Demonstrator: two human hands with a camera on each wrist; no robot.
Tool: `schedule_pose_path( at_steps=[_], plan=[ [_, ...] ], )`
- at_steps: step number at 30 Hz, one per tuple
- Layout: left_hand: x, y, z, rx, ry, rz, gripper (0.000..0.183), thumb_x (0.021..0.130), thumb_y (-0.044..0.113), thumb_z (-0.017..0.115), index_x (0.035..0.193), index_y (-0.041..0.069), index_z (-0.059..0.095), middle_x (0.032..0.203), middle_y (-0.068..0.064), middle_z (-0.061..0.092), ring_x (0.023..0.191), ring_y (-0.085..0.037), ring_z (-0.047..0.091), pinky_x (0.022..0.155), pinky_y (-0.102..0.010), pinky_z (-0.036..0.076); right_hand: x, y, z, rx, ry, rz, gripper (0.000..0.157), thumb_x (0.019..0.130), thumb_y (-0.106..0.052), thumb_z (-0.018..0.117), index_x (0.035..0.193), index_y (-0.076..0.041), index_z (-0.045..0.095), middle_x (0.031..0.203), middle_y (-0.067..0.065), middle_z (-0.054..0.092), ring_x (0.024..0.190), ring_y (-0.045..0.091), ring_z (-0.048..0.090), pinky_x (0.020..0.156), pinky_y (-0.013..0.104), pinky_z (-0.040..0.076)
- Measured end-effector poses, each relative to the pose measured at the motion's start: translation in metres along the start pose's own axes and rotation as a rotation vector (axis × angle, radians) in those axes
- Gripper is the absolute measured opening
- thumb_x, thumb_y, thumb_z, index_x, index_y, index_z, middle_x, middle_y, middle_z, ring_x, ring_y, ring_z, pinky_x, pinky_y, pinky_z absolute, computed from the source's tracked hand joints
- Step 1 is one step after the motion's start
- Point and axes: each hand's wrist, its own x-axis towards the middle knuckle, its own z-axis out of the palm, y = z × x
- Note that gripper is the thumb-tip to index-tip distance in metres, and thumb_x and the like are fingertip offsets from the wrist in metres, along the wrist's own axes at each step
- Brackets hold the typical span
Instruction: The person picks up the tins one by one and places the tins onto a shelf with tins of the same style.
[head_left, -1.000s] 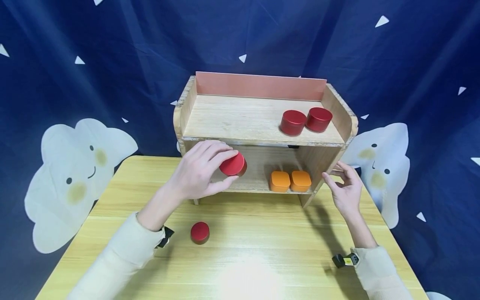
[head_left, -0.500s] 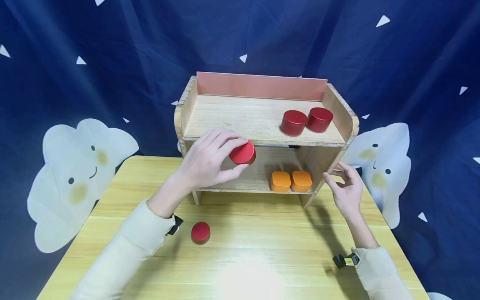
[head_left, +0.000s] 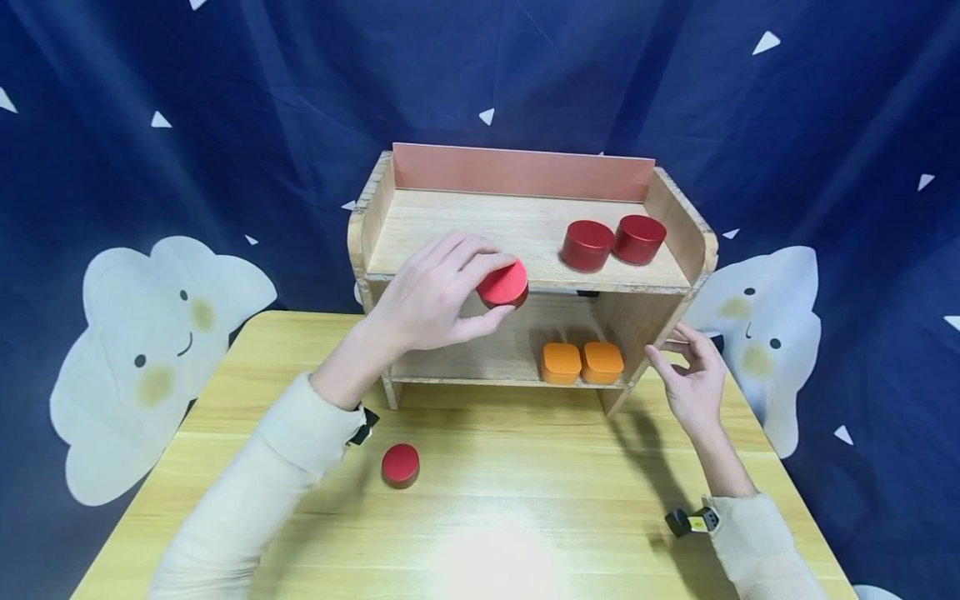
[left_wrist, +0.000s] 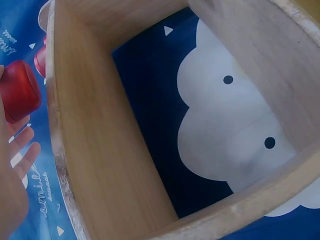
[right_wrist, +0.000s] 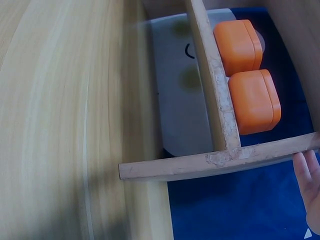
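Note:
My left hand [head_left: 438,292] pinches a round red tin [head_left: 504,283] between thumb and fingers, with its lid facing up. It is in front of the upper board's front edge in the head view. The left wrist view shows the same tin [left_wrist: 20,92] at its left edge, beside the wooden shelf [left_wrist: 95,125]. My right hand [head_left: 693,379] is at the right side panel of the shelf [head_left: 480,237], its thumb near the front edge. In the right wrist view, straight fingertips [right_wrist: 300,162] touch the panel's outer face. Two more red tins [head_left: 587,246] stand at the right of the top board.
Two orange square tins [head_left: 561,363] sit side by side at the right of the lower board. Another round red tin [head_left: 401,465] lies on the wooden table [head_left: 525,467] at front left. Behind the shelf hangs a blue curtain [head_left: 315,108] with clouds.
My left hand has moved up and to the right with the red tin, from in front of the lower opening to the upper board's edge. The right hand stays at the side panel.

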Motion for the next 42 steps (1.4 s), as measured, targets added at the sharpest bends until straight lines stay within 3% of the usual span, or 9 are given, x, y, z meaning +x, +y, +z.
schedule_pose_path(
  at_steps=[12,22,33,42],
  plan=[
    [0.023,-0.004,0.006,-0.003,-0.048,0.013,0.045,0.092,0.036,0.072,0.126,0.006,0.071,0.118,-0.012,0.072,0.110,-0.030,0.066,0.098,-0.039,0.058,0.001,-0.001,0.000,0.000,0.000,-0.006,0.052,0.082,0.025,0.070,0.130,0.007,0.068,0.110,-0.010,0.073,0.086,-0.002,0.073,0.062,0.009,0.057],
    [0.044,-0.008,0.012,0.040,-0.175,-0.030,0.047,0.096,0.041,0.068,0.130,0.007,0.068,0.123,-0.012,0.070,0.115,-0.030,0.065,0.102,-0.041,0.055,0.001,0.000,-0.002,0.025,-0.006,-0.018,0.050,0.083,0.025,0.070,0.130,0.009,0.067,0.111,-0.007,0.073,0.087,0.000,0.073,0.061,0.009,0.057],
    [0.052,-0.013,0.019,0.053,-0.235,-0.033,0.048,0.099,0.044,0.064,0.131,0.008,0.067,0.122,-0.012,0.070,0.115,-0.029,0.063,0.101,-0.040,0.054,0.001,0.002,-0.002,0.008,-0.009,-0.024,0.051,0.082,0.026,0.070,0.131,0.010,0.067,0.111,-0.008,0.073,0.086,-0.001,0.073,0.061,0.008,0.056],
    [0.054,-0.017,0.024,0.082,-0.312,-0.074,0.046,0.104,0.043,0.057,0.134,0.010,0.065,0.123,-0.010,0.069,0.117,-0.029,0.063,0.103,-0.041,0.053,0.000,0.000,-0.002,-0.003,-0.010,-0.010,0.050,0.083,0.025,0.070,0.131,0.009,0.067,0.111,-0.009,0.073,0.087,-0.001,0.073,0.061,0.009,0.056]
  ],
)
